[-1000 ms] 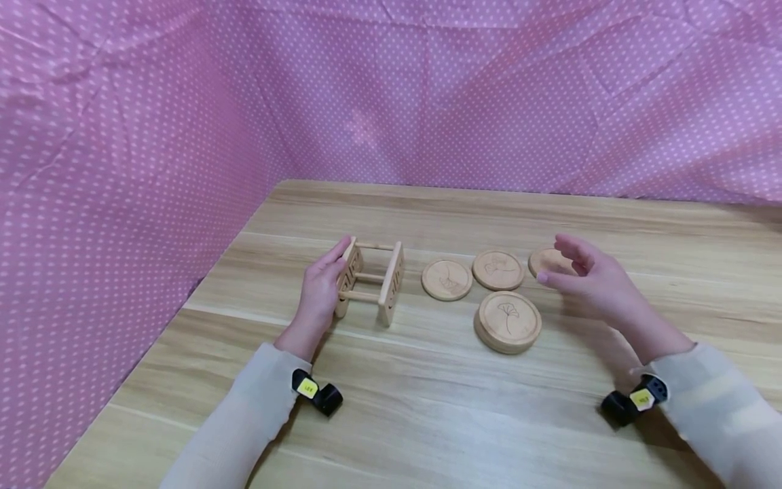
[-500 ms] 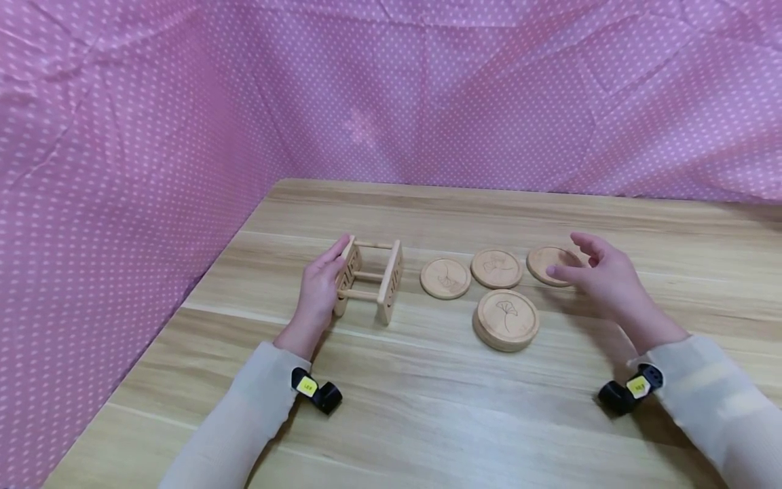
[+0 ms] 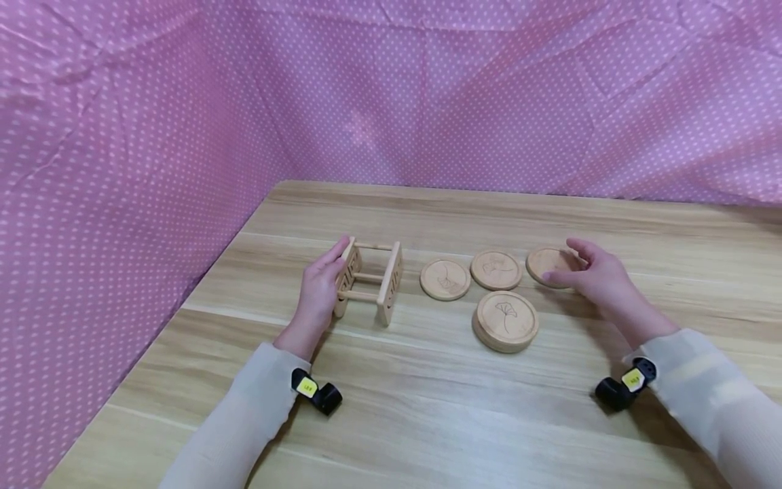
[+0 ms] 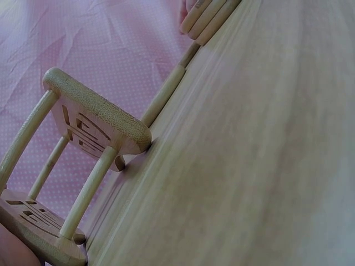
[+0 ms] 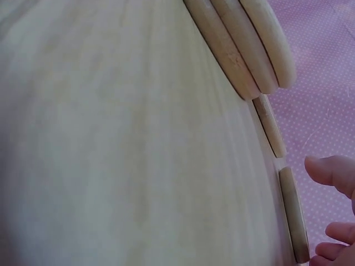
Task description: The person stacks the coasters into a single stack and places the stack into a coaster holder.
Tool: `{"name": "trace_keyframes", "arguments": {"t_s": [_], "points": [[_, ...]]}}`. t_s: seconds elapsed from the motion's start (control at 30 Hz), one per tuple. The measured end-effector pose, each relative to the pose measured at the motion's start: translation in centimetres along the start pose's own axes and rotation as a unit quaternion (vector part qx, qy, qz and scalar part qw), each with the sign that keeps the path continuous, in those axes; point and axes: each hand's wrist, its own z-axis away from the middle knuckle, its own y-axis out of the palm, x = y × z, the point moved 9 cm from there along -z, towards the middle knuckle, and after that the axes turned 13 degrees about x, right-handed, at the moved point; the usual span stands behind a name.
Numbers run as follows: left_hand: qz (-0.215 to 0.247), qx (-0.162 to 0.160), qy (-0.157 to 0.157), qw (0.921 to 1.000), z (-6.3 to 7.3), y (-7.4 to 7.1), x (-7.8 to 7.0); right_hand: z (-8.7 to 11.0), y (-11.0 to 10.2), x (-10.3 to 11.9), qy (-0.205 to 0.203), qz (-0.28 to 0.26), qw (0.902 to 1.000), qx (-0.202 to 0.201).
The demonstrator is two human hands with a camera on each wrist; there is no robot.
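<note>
A small wooden coaster rack (image 3: 369, 277), two cut-out side panels joined by rods, stands on the table. My left hand (image 3: 318, 288) lies against its outer left panel, fingers extended along it; contact details are partly hidden. At the right, my right hand (image 3: 595, 275) is spread over the far-right wooden coaster (image 3: 544, 261). In the right wrist view the thumb (image 5: 333, 172) hovers apart from the coaster's edge (image 5: 294, 216), with curved fingertips (image 5: 338, 233) beyond. A stack of three coasters (image 3: 506, 319) lies nearer, its top engraved with a ginkgo leaf.
Two single engraved coasters, a left one (image 3: 445, 279) and a middle one (image 3: 496, 269), lie flat between rack and right hand. The wooden table (image 3: 415, 421) meets a pink dotted cloth (image 3: 427, 95) at its back and left.
My right hand shifts slightly right, then comes back and lower over the far-right coaster, its thumb now over that coaster's near part. My left hand and the rack stay in place.
</note>
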Motion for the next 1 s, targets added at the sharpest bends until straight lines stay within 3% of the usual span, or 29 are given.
{"name": "trace_keyframes", "arguments": {"t_s": [0.4, 0.63, 1.0], "points": [[-0.022, 0.000, 0.004, 0.9998, 0.1, 0.0, -0.2, -0.9, 0.7, -0.1, 0.010, 0.018, 0.9996, 0.017], [-0.018, -0.001, 0.008, 0.9998, 0.1, 0.0, -0.2, -1.3, 1.0, -0.3, 0.017, 0.068, 0.9969, 0.036], [-0.010, 0.002, 0.008, 0.9999, 0.1, 0.0, -0.2, -1.2, 0.9, -0.3, 0.033, 0.097, 0.9942, 0.030]]}}
